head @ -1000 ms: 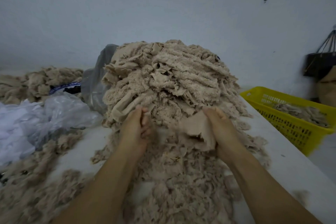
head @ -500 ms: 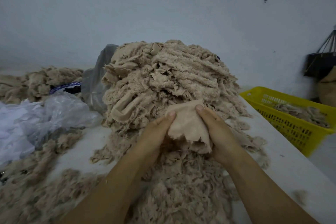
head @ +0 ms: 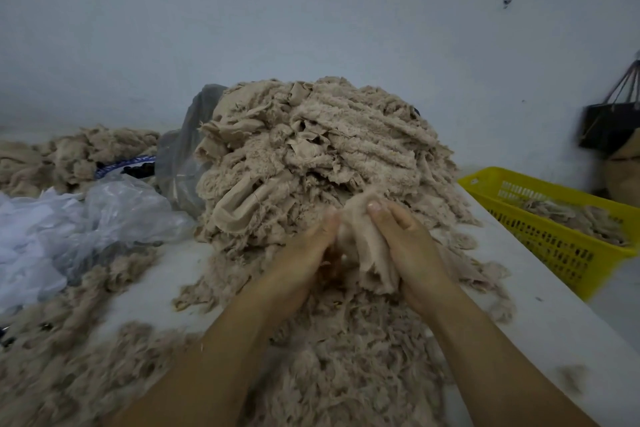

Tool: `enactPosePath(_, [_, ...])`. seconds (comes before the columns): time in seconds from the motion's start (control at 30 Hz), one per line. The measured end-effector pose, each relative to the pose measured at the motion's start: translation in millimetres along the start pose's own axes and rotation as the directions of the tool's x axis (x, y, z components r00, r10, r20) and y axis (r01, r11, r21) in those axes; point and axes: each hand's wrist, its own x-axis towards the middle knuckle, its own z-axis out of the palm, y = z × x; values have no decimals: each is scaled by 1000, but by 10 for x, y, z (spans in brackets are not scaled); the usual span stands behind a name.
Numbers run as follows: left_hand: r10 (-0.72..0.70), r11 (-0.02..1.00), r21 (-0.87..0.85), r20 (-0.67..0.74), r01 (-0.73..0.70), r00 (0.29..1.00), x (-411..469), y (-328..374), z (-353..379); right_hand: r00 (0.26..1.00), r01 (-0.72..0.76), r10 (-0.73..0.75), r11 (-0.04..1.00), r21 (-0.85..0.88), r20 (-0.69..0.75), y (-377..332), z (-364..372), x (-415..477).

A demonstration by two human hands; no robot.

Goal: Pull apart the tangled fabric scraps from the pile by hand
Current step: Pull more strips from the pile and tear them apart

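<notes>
White table (head: 540, 291), dim room; left hand (head: 304, 250) and right hand (head: 408, 246) on one scrap (head: 367, 253) at foot of pile (head: 311, 156).
Nearest: loose fluff (head: 329, 378) strewn over table. Then both hands, left slightly blurred, thumbs up, fingers curled, pinching beige scrap between them against front of pile. Probably light, limp, frayed; likely to snag neighbours and shed lint. Best taken at free edge, grips close, then drawn apart sideways. Left: crumpled plastic bags (head: 114, 215), second heap (head: 86, 152) beyond. Right: yellow basket (head: 568, 253) past table edge, scraps inside, well clear. Farther: grey bag (head: 194, 149) behind pile, dark bag (head: 609, 128) by wall (head: 311, 28). Sole obstruction: tall pile itself, apt to slump forward.
</notes>
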Motion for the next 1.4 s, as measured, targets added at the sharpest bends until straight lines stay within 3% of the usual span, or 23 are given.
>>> enactPosePath(0.07, [0,997,-80,-23,-2,1000,-11,4,59,999,36,-36,999,-7,0,15,11,-11])
enactPosePath(0.17, [7,937,-341,-208,-79,978,48,-21,-41,992,22,-13,997,72,-122,-39,-65,3])
enactPosePath(0.23, [-10,896,-426,-300,-125,954,80,-35,-125,986,-5,14,998,55,-168,-37,-107,31])
enactPosePath(0.33, [-34,827,-539,-334,-161,942,81,-25,-133,986,-15,27,997,73,-163,-16,-93,55])
enactPosePath(0.4, [-24,825,-548,-281,-140,959,72,-16,-133,988,-1,13,997,76,-152,-23,-68,56])
enactPosePath(0.47, [11,911,-408,-139,-67,990,40,-13,-82,992,15,-12,1000,25,-126,-6,-58,47])
enactPosePath(0.57, [23,997,74,32,-25,999,-25,-16,107,995,88,-92,990,-113,-38,47,4,9])
enactPosePath(0.6, [33,982,188,0,-32,999,-34,-14,153,993,113,-116,980,-165,-11,68,23,5])
enactPosePath(0.67, [72,970,240,-140,-36,988,-18,-16,166,988,151,-151,962,-227,14,88,32,14])
enactPosePath(0.73, [62,994,100,-248,-38,967,-3,2,116,985,171,-168,945,-279,34,91,20,22])
enactPosePath(0.8, [-5,981,-189,-288,-52,958,1,47,62,986,156,-125,921,-358,107,119,-11,21])
enactPosePath(0.87, [-64,899,-427,-350,-98,935,27,87,-38,976,187,-89,814,-551,199,156,-45,19])
enactPosePath(0.93, [-126,789,-591,-421,-166,898,45,117,-174,978,190,-77,713,-675,194,198,-110,47])
enactPosePath(1.03, [-235,629,-734,-495,-257,836,54,122,-334,998,59,-57,768,-637,23,163,-255,79])
enactPosePath(1.1, [-284,604,-749,-523,-274,804,57,109,-389,998,-9,-26,869,-495,-64,107,-306,78])
enactPosePath(1.2, [-244,648,-712,-529,-269,812,57,107,-396,989,-115,86,959,-257,-123,56,-300,76])
enactPosePath(1.27, [-167,729,-641,-507,-240,846,69,91,-365,985,-145,128,976,-162,-114,22,-246,72])
enactPosePath(1.4, [60,947,-283,-302,-150,952,74,60,-196,990,-117,107,985,-126,-89,-3,-160,58])
